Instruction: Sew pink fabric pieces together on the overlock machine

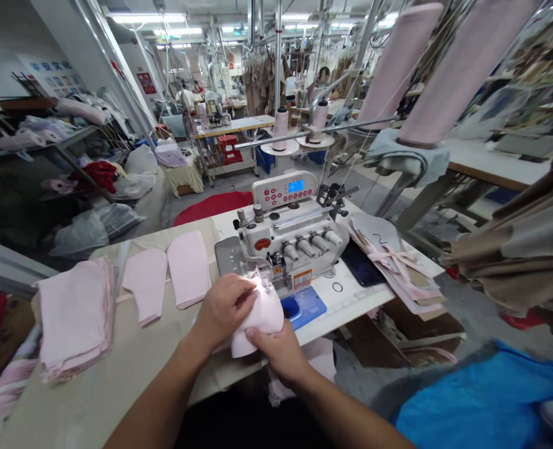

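Note:
A pale pink fabric piece (265, 312) lies under the front of a white overlock sewing machine (290, 237), brightly lit near the needle. My left hand (227, 305) pinches its left edge close to the presser foot, fingers bent together. Lower and to the right, my right hand (278, 349) grips the cloth's near edge, thumb on top and fingers hidden beneath. The needle itself is too small to make out. More pink cloth (320, 362) hangs below the table edge beside my right wrist.
Left on the table are a pink fabric stack (75, 312) and two cut pieces, one nearer (148, 284) and one farther (189, 268). Right of the machine lie a dark phone (363, 265) and a bundle of paper patterns (388, 249). Large pink thread cones (398, 62) stand behind.

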`<state>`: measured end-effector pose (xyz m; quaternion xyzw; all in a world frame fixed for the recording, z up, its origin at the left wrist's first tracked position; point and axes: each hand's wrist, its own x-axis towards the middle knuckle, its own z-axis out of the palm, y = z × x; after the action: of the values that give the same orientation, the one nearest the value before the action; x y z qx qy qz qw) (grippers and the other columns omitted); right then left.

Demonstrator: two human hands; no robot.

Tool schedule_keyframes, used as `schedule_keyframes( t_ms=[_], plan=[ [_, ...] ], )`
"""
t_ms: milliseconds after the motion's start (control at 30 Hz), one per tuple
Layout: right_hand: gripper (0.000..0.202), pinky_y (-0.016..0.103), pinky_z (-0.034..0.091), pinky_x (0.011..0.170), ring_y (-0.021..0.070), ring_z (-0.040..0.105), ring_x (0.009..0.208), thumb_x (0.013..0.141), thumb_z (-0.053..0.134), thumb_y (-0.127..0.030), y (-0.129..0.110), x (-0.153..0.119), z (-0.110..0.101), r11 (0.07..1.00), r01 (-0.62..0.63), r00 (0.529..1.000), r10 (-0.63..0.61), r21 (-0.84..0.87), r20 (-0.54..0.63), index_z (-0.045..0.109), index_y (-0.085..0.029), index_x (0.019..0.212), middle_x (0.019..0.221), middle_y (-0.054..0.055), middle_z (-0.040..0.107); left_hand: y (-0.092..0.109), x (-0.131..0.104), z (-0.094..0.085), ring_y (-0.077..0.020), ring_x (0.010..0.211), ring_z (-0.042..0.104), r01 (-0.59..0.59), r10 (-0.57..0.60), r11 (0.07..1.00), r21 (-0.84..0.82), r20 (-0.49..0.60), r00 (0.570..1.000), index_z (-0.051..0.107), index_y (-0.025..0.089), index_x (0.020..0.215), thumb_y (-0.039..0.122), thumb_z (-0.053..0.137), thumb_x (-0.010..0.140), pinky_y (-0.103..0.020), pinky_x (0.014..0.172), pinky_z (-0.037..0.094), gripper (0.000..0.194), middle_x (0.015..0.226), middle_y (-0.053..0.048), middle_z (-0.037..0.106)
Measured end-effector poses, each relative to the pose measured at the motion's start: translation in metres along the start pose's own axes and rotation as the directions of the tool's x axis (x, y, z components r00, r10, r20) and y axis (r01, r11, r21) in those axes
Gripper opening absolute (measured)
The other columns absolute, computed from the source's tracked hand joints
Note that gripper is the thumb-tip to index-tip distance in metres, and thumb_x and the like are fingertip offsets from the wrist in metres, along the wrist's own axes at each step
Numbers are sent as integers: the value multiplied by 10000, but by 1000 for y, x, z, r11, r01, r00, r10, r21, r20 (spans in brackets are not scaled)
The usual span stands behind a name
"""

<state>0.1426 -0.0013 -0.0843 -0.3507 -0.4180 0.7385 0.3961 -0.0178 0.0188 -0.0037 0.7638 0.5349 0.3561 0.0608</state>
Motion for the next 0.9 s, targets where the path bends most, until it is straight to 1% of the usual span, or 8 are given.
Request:
schedule_keyframes(
  t_ms=[100, 233, 367, 500, 733, 833, 867, 900],
  plan=[
    [310, 321, 513, 612, 187, 600, 617, 723, 838, -450, -3, 3, -1, 996, 10, 1000, -11, -87, -9, 768, -158, 801, 707, 45, 716, -1, 0, -1, -217, 977, 601, -17, 17, 998, 66, -12, 1000, 703, 227, 1035, 121, 565, 901, -381, 881, 486, 221, 1019, -68, 702],
    [271, 314, 497, 685, 183, 601, 683, 756, 808, -413, -9, 3, -2, 993, 91, 996, -91, -75, 6, 778, -157, 840, 770, 37, 725, 4, -4, -2, -237, 1034, 562, -78, 79, 978, 193, 4, 997, 763, 294, 921, 50, 556, 876, -399, 869, 424, 323, 1125, -54, 685],
    [251, 286, 477, 692, 171, 594, 713, 759, 811, -400, -16, 1, -7, 993, 117, 993, -118, -20, -18, 765, -175, 858, 795, 17, 718, 13, -8, -1, -205, 926, 573, -167, 154, 960, 223, 74, 985, 756, 294, 910, 125, 590, 921, -391, 830, 365, 236, 1002, -25, 725],
    [271, 249, 437, 634, 135, 542, 648, 767, 812, -429, -18, 1, -18, 991, 132, 988, -132, -5, -83, 728, -171, 783, 725, -3, 674, 20, -8, 5, -192, 884, 583, -172, 155, 956, 236, 90, 984, 750, 272, 918, 174, 591, 948, -395, 828, 345, 189, 909, -24, 718],
    [310, 241, 387, 587, 122, 485, 616, 789, 789, -469, -28, -1, -28, 982, 150, 978, -164, -118, -126, 728, -165, 779, 678, -11, 625, 28, -11, 7, -195, 854, 602, -182, 160, 953, 242, 106, 981, 732, 244, 907, 164, 557, 955, -410, 819, 355, 198, 882, -31, 710],
    [311, 242, 378, 589, 121, 472, 623, 803, 773, -473, -35, -3, -27, 967, 172, 976, -194, -189, -103, 730, -167, 771, 678, -14, 608, 32, -25, 11, -214, 936, 610, -83, 90, 978, 190, -27, 996, 709, 252, 967, 94, 555, 910, -439, 886, 375, 228, 964, -43, 693],
    [318, 243, 376, 587, 122, 471, 626, 802, 771, -480, -37, -4, -27, 966, 171, 976, -193, -196, -99, 729, -167, 766, 680, -13, 606, 33, -31, 16, -232, 1008, 601, 6, 16, 987, 158, -143, 990, 690, 252, 1018, 100, 577, 892, -452, 920, 383, 227, 1038, -60, 672],
    [328, 243, 375, 584, 123, 474, 628, 798, 773, -488, -38, -5, -27, 968, 162, 978, -183, -191, -98, 726, -166, 759, 683, -11, 608, 35, -39, 23, -250, 1082, 582, 122, -91, 988, 91, -287, 954, 658, 249, 1075, 125, 614, 874, -460, 947, 395, 240, 1115, -78, 639]
  ],
)
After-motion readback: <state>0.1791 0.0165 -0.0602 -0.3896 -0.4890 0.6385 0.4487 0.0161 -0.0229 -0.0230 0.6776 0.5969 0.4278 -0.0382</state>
